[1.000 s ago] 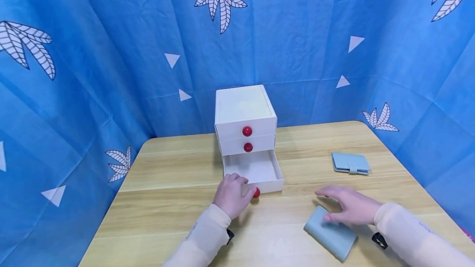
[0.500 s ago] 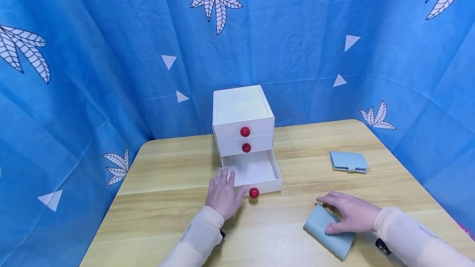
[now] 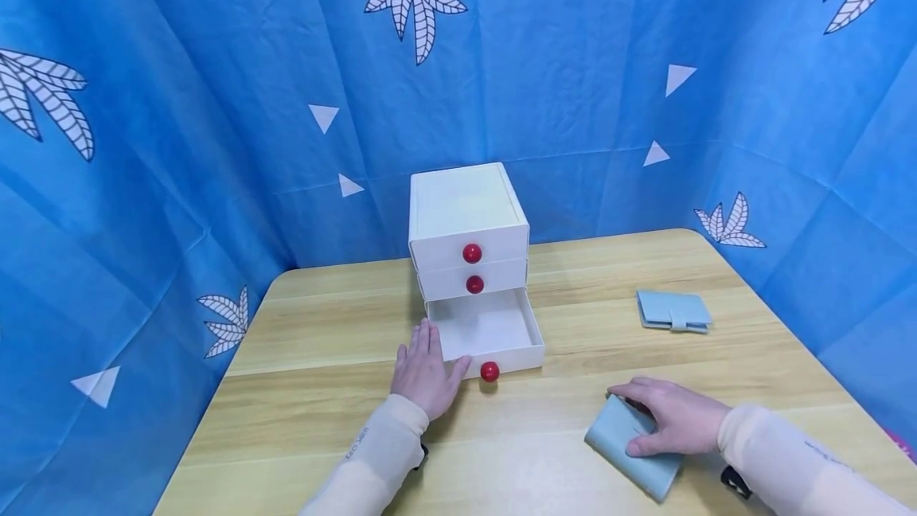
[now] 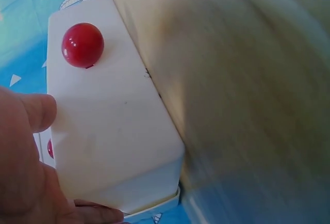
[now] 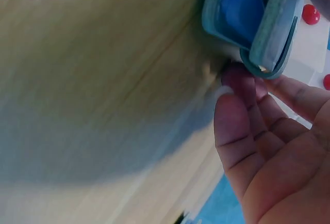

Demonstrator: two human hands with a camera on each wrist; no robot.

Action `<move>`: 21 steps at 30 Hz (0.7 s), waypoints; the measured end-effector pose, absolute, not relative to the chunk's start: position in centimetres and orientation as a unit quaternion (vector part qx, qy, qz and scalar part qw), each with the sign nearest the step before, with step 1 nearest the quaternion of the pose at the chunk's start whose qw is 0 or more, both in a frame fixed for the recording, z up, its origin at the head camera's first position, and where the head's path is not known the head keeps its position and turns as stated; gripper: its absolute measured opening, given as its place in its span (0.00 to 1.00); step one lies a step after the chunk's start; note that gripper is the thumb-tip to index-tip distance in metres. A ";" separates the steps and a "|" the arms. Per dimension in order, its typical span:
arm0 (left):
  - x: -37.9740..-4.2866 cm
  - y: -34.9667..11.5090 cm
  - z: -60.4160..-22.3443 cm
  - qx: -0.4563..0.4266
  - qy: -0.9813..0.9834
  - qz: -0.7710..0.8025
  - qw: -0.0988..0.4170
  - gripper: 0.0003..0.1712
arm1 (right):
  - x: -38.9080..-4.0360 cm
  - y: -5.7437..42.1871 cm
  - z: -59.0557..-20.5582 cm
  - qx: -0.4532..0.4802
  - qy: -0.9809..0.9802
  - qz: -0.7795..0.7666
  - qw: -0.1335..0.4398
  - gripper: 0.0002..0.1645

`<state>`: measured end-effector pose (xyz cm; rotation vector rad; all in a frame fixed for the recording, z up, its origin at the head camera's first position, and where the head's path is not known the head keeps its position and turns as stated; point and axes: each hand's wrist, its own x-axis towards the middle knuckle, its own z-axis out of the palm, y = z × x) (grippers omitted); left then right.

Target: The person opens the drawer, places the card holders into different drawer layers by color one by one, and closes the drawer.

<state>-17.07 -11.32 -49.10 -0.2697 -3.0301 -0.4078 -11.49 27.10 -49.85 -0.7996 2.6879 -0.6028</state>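
My left hand [image 3: 426, 373] rests at the front left corner of the pulled-out bottom drawer [image 3: 519, 360]. Its straight fingers lie along the drawer's left side, and the thumb touches the top of the front panel. In the left wrist view the drawer's front [image 4: 113, 115] shows a round red knob [image 4: 83, 45]. My right hand [image 3: 677, 417] holds a light blue wallet [image 3: 623, 440] on the table, thumb on the near side and fingers bent over the far edge. The right wrist view shows the wallet's end and strap [image 5: 273, 38] by the curled fingers.
A white drawer unit [image 3: 469, 201] stands at the back of the wooden table [image 3: 322, 325], its upper two drawers closed. A second light blue wallet [image 3: 673, 310] with a strap lies at the right. Blue patterned curtains [image 3: 559, 86] hang behind and at both sides.
My left hand has left the red knob and moved left to the drawer's corner, its fingers straightening. The right hand has settled down onto the near wallet. The drawer stays pulled out.
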 end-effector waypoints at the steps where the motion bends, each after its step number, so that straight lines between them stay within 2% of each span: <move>1: -17.1 -11.3 -49.1 -0.087 -0.987 -0.130 0.033 0.51 | -11.5 27.1 -49.9 -0.275 0.928 -0.211 0.139 0.50; 10: -17.2 -11.2 -49.3 -0.083 -0.989 -0.119 0.025 0.50 | -12.0 27.1 -50.0 -0.265 0.911 -0.260 0.181 0.48; 21: -17.2 -11.1 -49.4 -0.072 -0.991 -0.113 0.023 0.50 | -14.0 27.5 -50.3 -0.261 0.912 -0.269 0.167 0.44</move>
